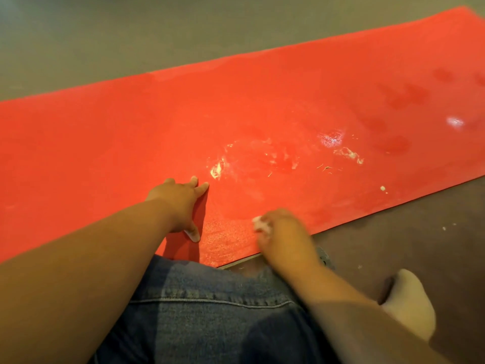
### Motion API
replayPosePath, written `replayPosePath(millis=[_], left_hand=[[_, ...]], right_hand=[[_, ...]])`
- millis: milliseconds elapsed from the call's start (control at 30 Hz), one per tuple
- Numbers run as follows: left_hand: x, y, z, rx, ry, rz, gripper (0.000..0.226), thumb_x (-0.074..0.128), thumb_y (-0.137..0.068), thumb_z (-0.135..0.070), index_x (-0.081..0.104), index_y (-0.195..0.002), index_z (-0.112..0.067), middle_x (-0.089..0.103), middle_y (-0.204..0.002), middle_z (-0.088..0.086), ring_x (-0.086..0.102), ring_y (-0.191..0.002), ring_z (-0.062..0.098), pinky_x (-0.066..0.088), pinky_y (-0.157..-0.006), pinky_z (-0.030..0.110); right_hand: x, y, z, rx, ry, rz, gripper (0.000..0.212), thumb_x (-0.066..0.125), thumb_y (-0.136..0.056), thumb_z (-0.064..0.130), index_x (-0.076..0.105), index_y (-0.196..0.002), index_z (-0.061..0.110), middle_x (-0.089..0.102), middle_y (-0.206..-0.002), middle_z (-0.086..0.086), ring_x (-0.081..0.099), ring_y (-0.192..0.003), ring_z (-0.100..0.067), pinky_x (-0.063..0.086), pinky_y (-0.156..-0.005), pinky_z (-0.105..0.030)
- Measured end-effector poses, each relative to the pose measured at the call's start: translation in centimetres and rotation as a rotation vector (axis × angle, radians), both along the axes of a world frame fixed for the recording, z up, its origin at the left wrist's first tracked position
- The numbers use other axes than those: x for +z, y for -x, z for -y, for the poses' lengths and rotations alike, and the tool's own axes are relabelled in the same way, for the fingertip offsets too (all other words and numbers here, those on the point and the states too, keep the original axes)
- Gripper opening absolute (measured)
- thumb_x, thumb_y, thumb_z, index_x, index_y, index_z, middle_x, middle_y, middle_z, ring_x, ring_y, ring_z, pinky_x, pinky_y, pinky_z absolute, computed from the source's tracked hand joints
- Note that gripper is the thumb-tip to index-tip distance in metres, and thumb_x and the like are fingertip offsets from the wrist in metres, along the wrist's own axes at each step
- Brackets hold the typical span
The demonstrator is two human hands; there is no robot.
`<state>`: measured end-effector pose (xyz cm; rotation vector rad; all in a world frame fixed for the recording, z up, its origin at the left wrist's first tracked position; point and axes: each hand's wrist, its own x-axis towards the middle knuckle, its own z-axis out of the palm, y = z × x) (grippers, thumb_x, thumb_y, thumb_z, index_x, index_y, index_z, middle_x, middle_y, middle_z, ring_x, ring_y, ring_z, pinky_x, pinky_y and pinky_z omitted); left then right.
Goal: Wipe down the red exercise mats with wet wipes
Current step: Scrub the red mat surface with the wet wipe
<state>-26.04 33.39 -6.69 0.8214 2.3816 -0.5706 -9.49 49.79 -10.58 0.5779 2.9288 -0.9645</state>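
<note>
A long red exercise mat [183, 122] lies flat across the floor in front of me. White smears and crumbs [217, 169] mark its middle, and darker damp patches sit toward the right end. My left hand [181, 203] presses flat on the mat with fingers spread. My right hand [280, 232] grips a crumpled white wet wipe [261, 224] against the mat near its front edge; the hand looks blurred.
Grey floor [131, 35] runs beyond the mat and brown floor [420, 245] to its right, dotted with small white bits. My knee in blue denim [210, 306] touches the mat's front edge. A white-socked foot [409, 303] rests at the lower right.
</note>
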Motion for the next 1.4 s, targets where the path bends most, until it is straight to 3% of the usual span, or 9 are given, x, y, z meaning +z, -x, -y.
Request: replayPosePath(millis=[133,400,533,633,933,1067,1167,1267,1400], left_hand=[[-0.2,0.1,0.6,0.012,-0.043,0.012,0.134,0.077,-0.049,-0.073,-0.006,-0.150,-0.040,0.003,-0.160,-0.013,0.033,-0.124,0.031,0.047,-0.091,0.041],[-0.3,0.2,0.6,0.018,-0.082,0.007,0.137,0.078,-0.045,-0.073,-0.005,-0.149,-0.042,0.004,-0.159,-0.016,0.034,-0.123,0.029,0.048,-0.089,0.041],[-0.1,0.4,0.4,0.013,-0.067,-0.007,0.137,0.078,-0.046,-0.073,-0.006,-0.149,-0.042,0.001,-0.159,-0.016,0.034,-0.124,0.030,0.048,-0.089,0.041],[-0.5,0.2,0.6,0.018,-0.066,-0.005,0.136,0.078,-0.049,-0.072,-0.007,-0.150,-0.040,-0.001,-0.159,-0.015,0.033,-0.127,0.031,0.046,-0.094,0.042],[0.3,1.5,1.6,0.079,-0.203,0.026,0.087,0.077,-0.073,-0.030,0.032,-0.148,-0.029,0.021,-0.157,-0.010,0.033,-0.138,0.015,0.036,-0.102,0.026],[0.3,1.4,1.5,0.066,-0.230,0.073,0.086,0.080,-0.070,-0.029,0.037,-0.145,-0.029,0.027,-0.155,-0.004,0.036,-0.135,0.019,0.036,-0.103,0.028],[0.6,0.7,1.2,0.044,-0.291,0.129,0.084,0.082,-0.066,-0.029,0.042,-0.140,-0.030,0.041,-0.142,-0.002,0.047,-0.124,0.020,0.041,-0.100,0.032],[1.2,-0.7,0.8,-0.029,-0.374,0.207,0.072,0.082,-0.063,-0.037,0.048,-0.126,-0.039,0.048,-0.123,-0.006,0.053,-0.108,0.017,0.046,-0.090,0.032],[1.2,-3.5,-0.3,-0.249,-0.388,0.403,0.062,0.072,-0.072,-0.052,0.046,-0.128,-0.046,0.041,-0.126,-0.012,0.054,-0.104,0.012,0.048,-0.088,0.029]], right_hand=[[-0.5,-0.1,2.6,0.269,0.087,-0.041,0.018,0.059,-0.085,0.013,0.070,-0.098,0.019,0.057,-0.096,0.002,0.052,-0.088,-0.015,0.038,-0.069,-0.022],[0.6,-1.7,-10.4,-0.390,-0.117,0.040,0.021,0.058,-0.083,0.006,0.072,-0.098,0.009,0.064,-0.097,-0.015,0.053,-0.071,-0.023,0.031,-0.062,-0.023],[-0.7,-0.4,-0.2,-0.045,-0.005,-0.073,0.025,0.056,-0.090,0.021,0.068,-0.110,0.011,0.055,-0.107,-0.004,0.052,-0.086,-0.014,0.034,-0.075,-0.013],[-0.8,-0.3,2.1,0.202,-0.010,-0.081,0.027,0.053,-0.090,0.013,0.069,-0.111,0.016,0.055,-0.104,-0.003,0.051,-0.097,-0.020,0.043,-0.080,-0.026],[0.4,0.0,-10.4,-0.376,-0.171,0.012,0.026,0.056,-0.087,0.008,0.069,-0.110,0.005,0.056,-0.108,-0.019,0.057,-0.091,-0.033,0.037,-0.077,-0.028],[-0.1,3.1,0.5,0.045,0.025,-0.045,0.030,0.046,-0.094,0.020,0.065,-0.114,0.010,0.054,-0.113,-0.008,0.054,-0.090,-0.020,0.042,-0.085,-0.022],[0.4,3.5,5.6,0.355,0.172,-0.092,0.033,0.044,-0.092,0.011,0.064,-0.117,0.011,0.060,-0.112,-0.012,0.054,-0.101,-0.027,0.040,-0.094,-0.035],[0.5,2.9,2.5,0.170,0.273,-0.107,0.037,0.042,-0.092,0.008,0.063,-0.121,0.016,0.063,-0.117,-0.006,0.058,-0.103,-0.020,0.045,-0.090,-0.028],[0.2,1.8,-5.0,-0.291,0.330,-0.172,0.033,0.040,-0.096,0.009,0.061,-0.116,0.025,0.067,-0.109,0.003,0.063,-0.090,-0.010,0.048,-0.077,-0.023]])
